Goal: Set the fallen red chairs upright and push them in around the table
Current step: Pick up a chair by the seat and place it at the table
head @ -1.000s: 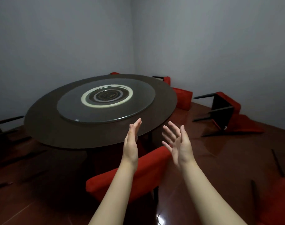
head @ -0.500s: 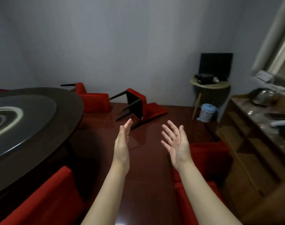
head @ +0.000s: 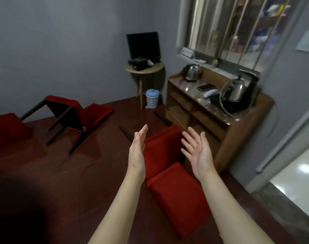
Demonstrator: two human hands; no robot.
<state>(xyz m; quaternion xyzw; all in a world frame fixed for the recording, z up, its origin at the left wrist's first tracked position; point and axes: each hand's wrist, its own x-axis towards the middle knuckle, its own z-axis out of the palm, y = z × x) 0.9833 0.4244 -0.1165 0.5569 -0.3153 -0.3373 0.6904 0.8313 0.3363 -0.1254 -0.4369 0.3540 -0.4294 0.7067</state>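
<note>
Our left hand (head: pixel 137 152) and right hand (head: pixel 197 154) hang spread and empty over a red chair (head: pixel 176 196) lying on the floor (head: pixel 79 173), its length and legs pointing away from us.

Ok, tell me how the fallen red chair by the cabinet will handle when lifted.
The chair probably stays rigid: straight dark legs. Thick padding suggests some weight. Its legs may skid on the glossy floor.

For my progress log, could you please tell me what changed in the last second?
The view swung right: the table left the frame; a fallen red chair by the cabinet now lies below the hands. Nothing gripped. Left hand and right hand stay open; the far chair stays tipped.
</note>
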